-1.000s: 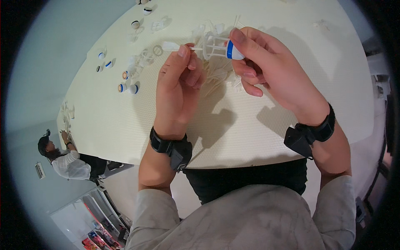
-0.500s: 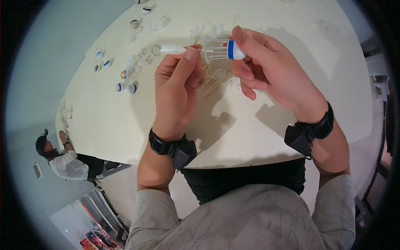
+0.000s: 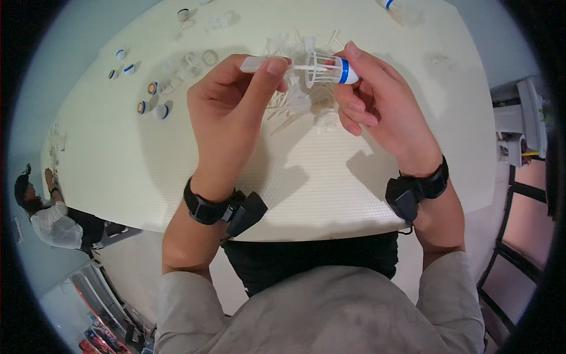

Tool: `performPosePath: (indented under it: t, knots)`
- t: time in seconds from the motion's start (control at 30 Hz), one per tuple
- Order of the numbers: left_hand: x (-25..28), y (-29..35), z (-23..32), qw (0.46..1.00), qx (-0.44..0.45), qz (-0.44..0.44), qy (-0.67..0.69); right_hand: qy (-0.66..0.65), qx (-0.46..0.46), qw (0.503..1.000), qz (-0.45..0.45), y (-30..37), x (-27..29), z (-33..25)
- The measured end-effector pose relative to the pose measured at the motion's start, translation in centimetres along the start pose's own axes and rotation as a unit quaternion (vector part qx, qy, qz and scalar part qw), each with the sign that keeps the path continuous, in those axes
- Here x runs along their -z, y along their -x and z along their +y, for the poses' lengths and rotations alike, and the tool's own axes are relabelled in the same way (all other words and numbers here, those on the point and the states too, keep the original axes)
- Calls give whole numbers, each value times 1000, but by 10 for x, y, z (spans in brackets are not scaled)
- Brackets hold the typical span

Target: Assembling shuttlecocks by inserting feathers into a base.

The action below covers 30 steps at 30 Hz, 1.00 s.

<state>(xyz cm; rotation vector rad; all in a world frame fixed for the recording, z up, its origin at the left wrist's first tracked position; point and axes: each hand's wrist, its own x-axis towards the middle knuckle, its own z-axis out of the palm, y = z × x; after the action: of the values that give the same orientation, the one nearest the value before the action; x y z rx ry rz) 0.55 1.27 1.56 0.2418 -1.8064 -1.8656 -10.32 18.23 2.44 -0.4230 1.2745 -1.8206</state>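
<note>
Left hand (image 3: 233,100): shifted back from barred cage (image 3: 309,80); grip pinched on paddle-ended white stick (image 3: 252,64).
Right hand (image 3: 383,103): grip clamped on cage's blue-banded cap (image 3: 346,72).
Stick shaft (image 3: 299,67): partly inside cage, above tabletop (image 3: 330,197).

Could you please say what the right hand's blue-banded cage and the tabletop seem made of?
The blue-banded cage: probably rigid plastic, smooth, slightly shiny, with thin, even bars. The tabletop: perhaps vinyl-covered, with a soft sheen and fine, repeating texture.

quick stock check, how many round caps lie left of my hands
7 plainly: a far-left trio, a trio nearer your left hand, one cap near the top edge; another may be cut off there.
</note>
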Motion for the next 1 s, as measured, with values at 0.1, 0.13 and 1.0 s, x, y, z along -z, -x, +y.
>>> performPosePath:
  t: [0.1,0.13,1.0]
  knots:
    - [0,0,2,999,-6,-23,-27,24,9,999,27,1,-1,-1]
    - [-1,0,4,1000,-5,-15,-20,32,3,999,25,1,0,-1]
    - [-6,2,-6,945,-280,5,-169,-49,54,996,-54,-4,17,7]
